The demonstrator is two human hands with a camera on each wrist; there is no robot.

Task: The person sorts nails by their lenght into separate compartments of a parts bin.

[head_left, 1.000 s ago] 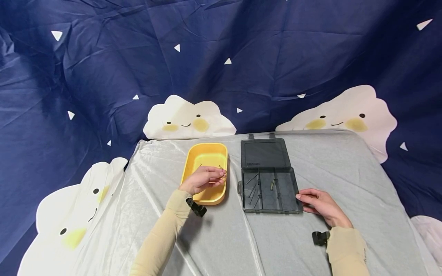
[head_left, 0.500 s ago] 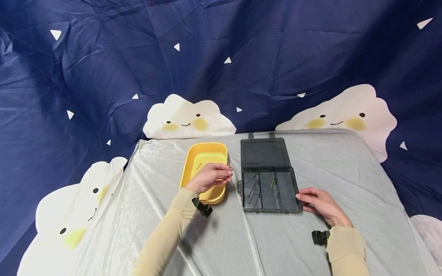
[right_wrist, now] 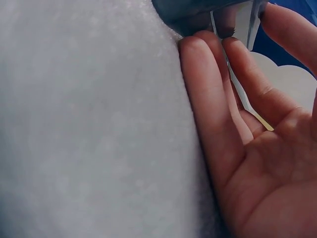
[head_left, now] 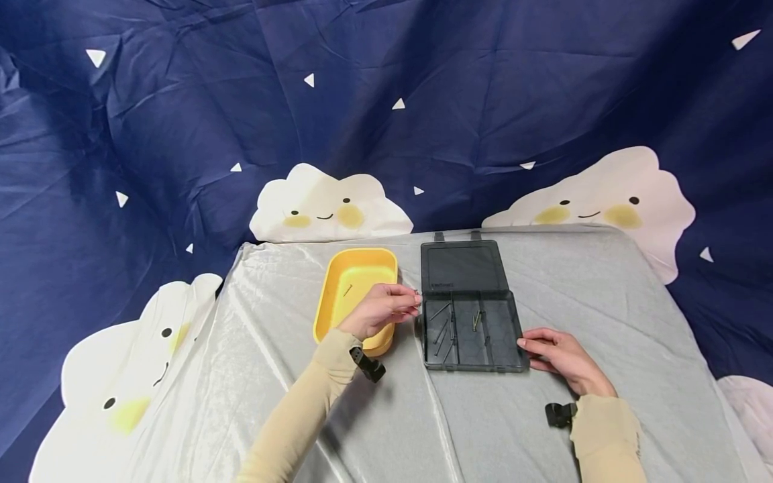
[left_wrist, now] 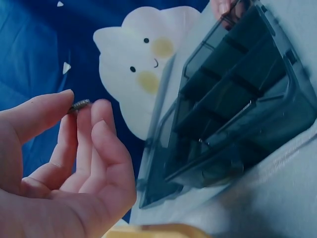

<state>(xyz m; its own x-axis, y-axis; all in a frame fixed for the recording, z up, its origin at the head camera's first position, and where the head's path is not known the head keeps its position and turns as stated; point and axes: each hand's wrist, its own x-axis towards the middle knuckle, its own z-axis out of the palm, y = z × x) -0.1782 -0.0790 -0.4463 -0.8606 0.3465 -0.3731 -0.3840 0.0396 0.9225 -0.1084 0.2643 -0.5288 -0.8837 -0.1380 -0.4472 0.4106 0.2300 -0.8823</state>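
We have a screw [left_wrist: 80, 105] up by the left edge of the black box [head_left: 474, 368]; in the left wrist view its visible part slants slightly up rightward, which end is the tip unclear. Left hand [head_left: 384, 310] pinches it, narrow grip. Right hand [head_left: 563, 359] holds the box's right edge.

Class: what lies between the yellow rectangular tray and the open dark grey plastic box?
In the head view: pale grey cloth, with the person's left hand above it, pinching a small metal piece, clearer in the left wrist view.
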